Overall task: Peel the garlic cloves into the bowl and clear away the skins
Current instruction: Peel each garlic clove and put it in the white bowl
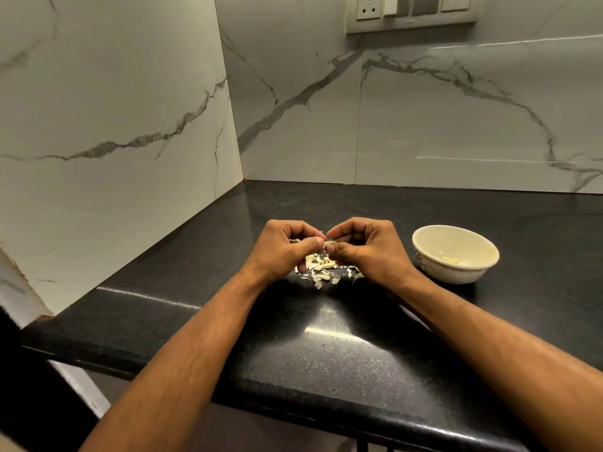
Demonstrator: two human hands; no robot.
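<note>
A black speckled countertop (326, 353) runs into a corner of white marble-look wall tiles (456, 119), with a switch panel (412, 13) high above the bowl. The cream bowl (455, 254) stands on the counter, and one peeled clove (450, 259) lies inside it. Just left of the bowl, the right hand (368, 249) and left hand (284, 249) meet fingertip to fingertip, both pinching a small garlic clove (328, 243). Left of the bowl, under the hands, lies a scatter of skins and cloves (321, 269)
</note>
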